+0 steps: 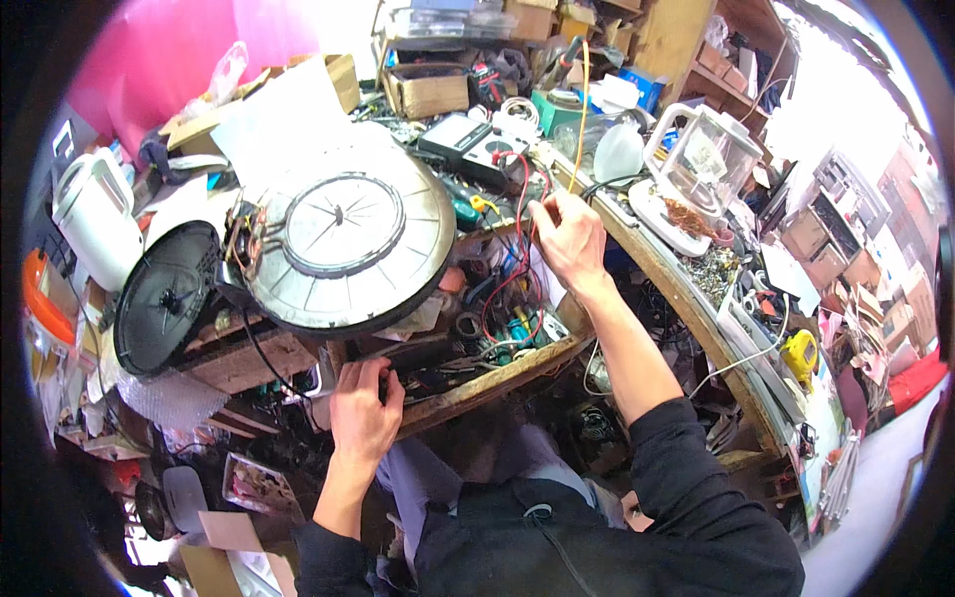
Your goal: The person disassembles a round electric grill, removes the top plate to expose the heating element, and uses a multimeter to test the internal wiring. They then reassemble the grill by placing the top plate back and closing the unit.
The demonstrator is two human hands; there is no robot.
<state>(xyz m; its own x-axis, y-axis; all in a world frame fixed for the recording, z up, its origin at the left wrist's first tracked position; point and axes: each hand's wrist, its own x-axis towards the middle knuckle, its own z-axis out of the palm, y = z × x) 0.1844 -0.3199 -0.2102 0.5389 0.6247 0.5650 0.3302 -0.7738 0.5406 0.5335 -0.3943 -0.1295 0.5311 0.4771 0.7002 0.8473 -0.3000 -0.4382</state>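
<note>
My left hand (360, 410) is at the near left end of an open wooden drawer (487, 383), its fingers curled over the front edge. Above the drawer's far right side, my right hand (573, 244) is closed in a pinch; what lies between the fingertips is too small to make out. Red test leads (521, 224) run beside that hand from a black multimeter (497, 149) down into the drawer. Screwdrivers with teal handles (517, 330) lie among wires inside. A large round metal appliance part (343, 234) with a heating plate stands on the bench left of the drawer.
A black round cover (167, 298) leans at the left near a white kettle (97, 214). Right of the drawer stand a clear blender jug (708, 159) and a yellow tape measure (799, 355). A yellow cord (584, 109) hangs down near my right hand. Boxes and small parts crowd the back.
</note>
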